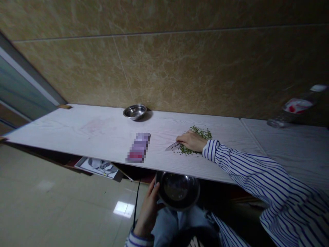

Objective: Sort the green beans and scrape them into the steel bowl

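My right hand [192,140] is closed around a knife [172,146] whose blade points left, low over the white counter. Its handle is hidden under my fingers. Finely chopped green herbs [199,132] lie spread around and beneath that hand, with a few bits by the blade. Below the counter's front edge, my left hand [151,202] grips the left rim of a metal bowl [178,190], its thumb over the edge. The bowl is held above my lap, and its inside looks dark and shiny, with small specks at the bottom.
A small metal bowl [135,112] stands near the wall. A blurred-out purple rectangular item [139,147] lies on the counter [108,144]. At the far right a clear plastic bottle [295,107] leans or stands near the wall. An open box [99,167] sits below the counter's left part.
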Tool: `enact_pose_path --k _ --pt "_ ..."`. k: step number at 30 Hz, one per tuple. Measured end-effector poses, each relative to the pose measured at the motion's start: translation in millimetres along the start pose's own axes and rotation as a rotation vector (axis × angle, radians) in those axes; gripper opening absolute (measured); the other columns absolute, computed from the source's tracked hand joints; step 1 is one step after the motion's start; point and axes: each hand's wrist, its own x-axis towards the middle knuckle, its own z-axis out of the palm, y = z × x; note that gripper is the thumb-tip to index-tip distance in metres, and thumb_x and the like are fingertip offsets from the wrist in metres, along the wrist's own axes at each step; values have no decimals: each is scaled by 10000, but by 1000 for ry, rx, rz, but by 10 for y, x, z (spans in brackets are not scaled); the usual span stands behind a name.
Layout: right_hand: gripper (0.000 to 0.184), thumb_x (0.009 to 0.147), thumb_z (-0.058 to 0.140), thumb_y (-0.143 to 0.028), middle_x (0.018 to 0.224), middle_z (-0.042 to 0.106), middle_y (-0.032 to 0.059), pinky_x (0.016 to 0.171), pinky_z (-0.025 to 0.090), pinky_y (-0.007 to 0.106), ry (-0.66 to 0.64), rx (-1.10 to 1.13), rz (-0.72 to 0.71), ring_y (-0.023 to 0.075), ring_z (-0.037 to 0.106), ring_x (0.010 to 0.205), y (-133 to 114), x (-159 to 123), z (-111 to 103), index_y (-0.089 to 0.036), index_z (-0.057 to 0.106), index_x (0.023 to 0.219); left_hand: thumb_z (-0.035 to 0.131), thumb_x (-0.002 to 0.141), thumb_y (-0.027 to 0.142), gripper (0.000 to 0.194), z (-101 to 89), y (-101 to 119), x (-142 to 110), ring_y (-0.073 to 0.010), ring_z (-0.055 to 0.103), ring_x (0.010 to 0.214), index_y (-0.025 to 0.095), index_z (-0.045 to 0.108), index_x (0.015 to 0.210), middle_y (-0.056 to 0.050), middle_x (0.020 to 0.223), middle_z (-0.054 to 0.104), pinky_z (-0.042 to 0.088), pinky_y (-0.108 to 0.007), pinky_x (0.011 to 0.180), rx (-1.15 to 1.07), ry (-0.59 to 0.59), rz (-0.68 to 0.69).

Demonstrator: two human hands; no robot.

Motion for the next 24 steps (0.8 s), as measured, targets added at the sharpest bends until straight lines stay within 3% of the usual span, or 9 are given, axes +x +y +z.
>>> enact_pose_path --k 11,17,24 --pt "233 984 471 -206 976 777 71 877 326 371 19 151 -157 212 684 930 88 -325 2 -216 704 987 599 907 418 643 93 0 -19 -298 590 1245 313 427 1517 -119 1443 592 537 -375 832 -4 3 7" --pt "238 983 466 -193 1075 769 82 876 334 383 31 170 -194 219 682 1006 88 -480 -44 -205 703 1013 588 917 385 640 123 2 -24 -301 602 1235 309 413 1528 -120 1433 603 550 -353 778 16 -1 -9" --pt "232 985 488 -201 1048 772 91 893 423 395 268 111 -33 220 700 970 31 -747 -19 -194 690 1097 586 918 395 624 127 28 -22 -296 556 1302 311 433 1517 -106 1494 553 550 -327 769 39 -13 -4"
